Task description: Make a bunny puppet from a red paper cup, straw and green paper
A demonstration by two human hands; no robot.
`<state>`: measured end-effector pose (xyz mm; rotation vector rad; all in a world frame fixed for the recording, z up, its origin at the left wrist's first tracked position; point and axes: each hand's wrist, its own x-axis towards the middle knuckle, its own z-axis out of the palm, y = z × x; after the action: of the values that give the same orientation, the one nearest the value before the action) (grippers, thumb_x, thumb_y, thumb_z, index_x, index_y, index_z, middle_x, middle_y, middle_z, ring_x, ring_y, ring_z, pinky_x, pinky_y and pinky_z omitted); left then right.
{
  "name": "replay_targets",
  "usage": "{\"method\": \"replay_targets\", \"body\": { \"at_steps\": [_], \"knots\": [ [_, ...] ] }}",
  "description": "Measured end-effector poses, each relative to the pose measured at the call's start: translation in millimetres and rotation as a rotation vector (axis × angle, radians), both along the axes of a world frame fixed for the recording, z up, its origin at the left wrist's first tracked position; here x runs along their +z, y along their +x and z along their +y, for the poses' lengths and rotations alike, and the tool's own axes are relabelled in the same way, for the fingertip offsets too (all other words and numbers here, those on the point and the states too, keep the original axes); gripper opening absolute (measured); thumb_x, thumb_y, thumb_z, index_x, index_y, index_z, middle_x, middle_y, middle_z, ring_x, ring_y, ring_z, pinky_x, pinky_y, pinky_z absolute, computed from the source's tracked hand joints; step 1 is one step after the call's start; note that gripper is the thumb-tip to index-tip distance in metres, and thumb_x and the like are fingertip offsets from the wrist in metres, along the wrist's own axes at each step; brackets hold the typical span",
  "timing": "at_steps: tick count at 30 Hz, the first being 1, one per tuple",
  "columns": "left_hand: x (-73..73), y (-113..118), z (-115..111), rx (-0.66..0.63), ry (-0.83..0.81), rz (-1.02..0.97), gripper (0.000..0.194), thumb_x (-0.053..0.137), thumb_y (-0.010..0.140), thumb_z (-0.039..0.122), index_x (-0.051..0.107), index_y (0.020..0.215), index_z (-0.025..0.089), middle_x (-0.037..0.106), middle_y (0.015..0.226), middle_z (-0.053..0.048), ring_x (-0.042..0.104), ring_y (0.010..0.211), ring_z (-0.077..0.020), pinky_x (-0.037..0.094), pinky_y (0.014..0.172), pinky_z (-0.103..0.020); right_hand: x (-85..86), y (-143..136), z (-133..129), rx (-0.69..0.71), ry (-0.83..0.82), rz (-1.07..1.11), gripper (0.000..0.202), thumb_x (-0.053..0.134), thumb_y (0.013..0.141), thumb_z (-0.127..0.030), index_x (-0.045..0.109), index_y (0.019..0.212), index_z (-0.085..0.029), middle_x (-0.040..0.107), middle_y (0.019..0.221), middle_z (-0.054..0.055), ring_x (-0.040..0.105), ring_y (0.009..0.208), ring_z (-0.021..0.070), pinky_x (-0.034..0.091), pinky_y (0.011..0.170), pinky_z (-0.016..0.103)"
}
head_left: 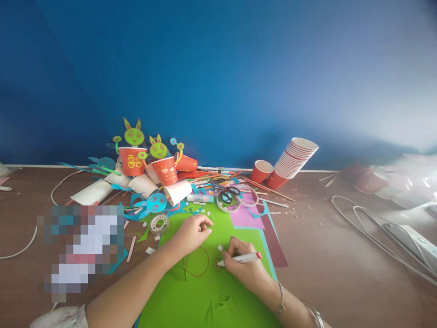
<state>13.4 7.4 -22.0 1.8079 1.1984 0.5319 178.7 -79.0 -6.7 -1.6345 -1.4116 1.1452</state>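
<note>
My right hand (242, 257) grips a white marker with a red end (247, 258). Its tip touches the green paper (177, 305) at a small red circle (216, 264). Left of that circle, a larger red circle (197, 262) is drawn on the same sheet. My left hand (194, 233) rests over the paper's upper part, fingers loosely curled and apart from the thumb, with nothing visible between them. A thin green paper strip (212, 218) lies by its fingertips. Small white squares (220, 248) are scattered near both hands.
Behind lie black scissors (228, 193), tape rolls (159, 224), a glue stick (200, 198) and several sticks. Red cups with green rabbit faces (133, 161) stand back left. A leaning cup stack (290, 161) is at back right. White cables (372, 223) and a power strip (414, 246) lie right.
</note>
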Motion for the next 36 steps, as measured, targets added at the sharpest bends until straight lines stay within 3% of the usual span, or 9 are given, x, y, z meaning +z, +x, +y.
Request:
{"method": "replay_targets", "body": {
  "at_steps": [7,14,20,25,28,32,36],
  "knots": [
    [-0.5,0,0,0.0,0.002,-0.003,0.017,0.055,0.073,0.022,0.064,0.086,0.016,0.058,0.066,0.002,0.05,0.053,-0.0113,0.038,0.051,-0.022,-2.3,0,-1,0.002,0.017,0.003,0.033,0.062,0.071,-0.033,0.038,0.052,-0.022,0.042,0.046,-0.007,0.049,0.044,0.0098,0.039,0.043,0.02],
    [-0.5,0,0,-0.001,-0.005,-0.005,0.017,0.055,0.073,0.023,0.065,0.086,0.016,0.059,0.066,0.001,0.051,0.054,-0.0118,0.039,0.052,-0.022,-2.8,1,1,0.02,0.043,-0.099,0.027,0.056,0.07,-0.024,0.036,0.052,-0.022,0.039,0.046,-0.007,0.039,0.042,0.0084,0.03,0.043,0.02],
    [-2.0,0,0,-0.009,-0.003,0.001,0.018,0.055,0.074,0.024,0.064,0.087,0.016,0.059,0.067,0.001,0.052,0.056,-0.0123,0.039,0.051,-0.022,-3.3,-1,2,0.001,0.021,-0.073,0.027,0.057,0.069,-0.025,0.037,0.051,-0.022,0.04,0.044,-0.007,0.04,0.041,0.0082,0.028,0.042,0.02],
    [1.8,-1,-1,-0.025,0.006,0.019,0.022,0.059,0.074,0.03,0.065,0.09,0.017,0.06,0.071,0.0,0.054,0.059,-0.0138,0.04,0.055,-0.023,2.0,7,6,-0.065,-0.077,0.213,0.03,0.058,0.071,-0.041,0.038,0.056,-0.023,0.048,0.04,-0.006,0.043,0.036,0.0095,0.03,0.038,0.02],
    [8.3,-1,-5,-0.075,0.088,0.091,0.031,0.066,0.07,0.04,0.065,0.093,0.019,0.061,0.079,-0.001,0.056,0.066,-0.0163,0.042,0.061,-0.026,9.4,19,10,-0.126,-0.082,0.321,0.034,0.054,0.074,-0.048,0.037,0.057,-0.024,0.045,0.036,-0.008,0.045,0.034,0.0108,0.034,0.039,0.022],
    [14.7,1,-14,-0.164,0.207,0.213,0.043,0.07,0.067,0.048,0.063,0.102,0.022,0.062,0.089,-0.003,0.059,0.073,-0.0191,0.041,0.065,-0.027,7.6,31,4,-0.012,-0.071,0.225,0.027,0.06,0.072,-0.035,0.039,0.061,-0.023,0.045,0.042,-0.008,0.051,0.042,0.0122,0.038,0.046,0.023],
    [13.3,4,-20,-0.183,0.24,0.318,0.047,0.069,0.069,0.047,0.059,0.11,0.024,0.062,0.098,-0.004,0.061,0.076,-0.0213,0.041,0.063,-0.027,-7.1,36,-10,-0.013,0.013,0.078,0.024,0.058,0.074,-0.027,0.038,0.06,-0.022,0.044,0.051,-0.007,0.043,0.047,0.0101,0.035,0.047,0.022]
  ]
}}
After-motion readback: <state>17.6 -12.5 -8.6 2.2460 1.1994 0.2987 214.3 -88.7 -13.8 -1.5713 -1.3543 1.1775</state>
